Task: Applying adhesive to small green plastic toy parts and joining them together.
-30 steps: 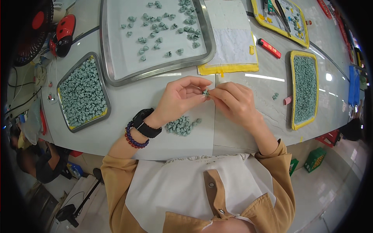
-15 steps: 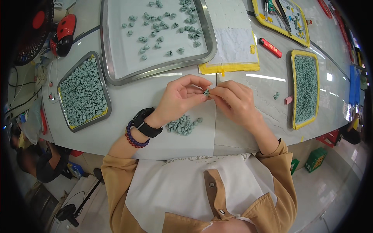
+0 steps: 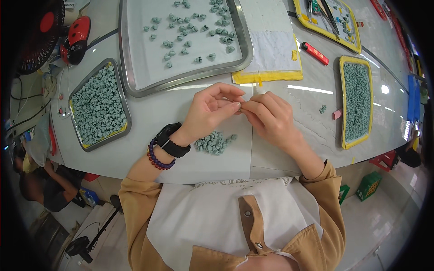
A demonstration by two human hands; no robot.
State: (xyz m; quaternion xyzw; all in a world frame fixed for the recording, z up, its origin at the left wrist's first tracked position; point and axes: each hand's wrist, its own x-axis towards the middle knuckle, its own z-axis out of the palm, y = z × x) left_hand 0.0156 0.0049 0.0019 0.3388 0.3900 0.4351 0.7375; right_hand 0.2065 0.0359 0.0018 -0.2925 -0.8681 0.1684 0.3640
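Note:
Over the middle of the table my left hand (image 3: 211, 108) and my right hand (image 3: 272, 118) meet at the fingertips. The left thumb and forefinger pinch a small grey-green piece, now almost hidden by the fingers. Against the same spot the right thumb and forefinger are pressed together; what they hold, if anything, cannot be made out. Below the left palm, next to its wrist, lies a loose pile of small grey-green pieces (image 3: 214, 143). Beyond my hands stands a large metal tray (image 3: 181, 84) lined with white paper, with similar pieces spread over it.
Left is a smaller tray (image 3: 128, 118) heaped with pieces; right, a yellow-rimmed tray (image 3: 370, 104) full of finer ones. A yellow-edged sheet (image 3: 266, 77), a red lighter-shaped thing (image 3: 315, 53) and a tool tray (image 3: 357, 47) lie farther off. A red-and-black ladybird figure (image 3: 77, 39) stands far left.
The fingertips have closed further over the small piece, which showed between them before and is now mostly covered. The whole view has shifted slightly.

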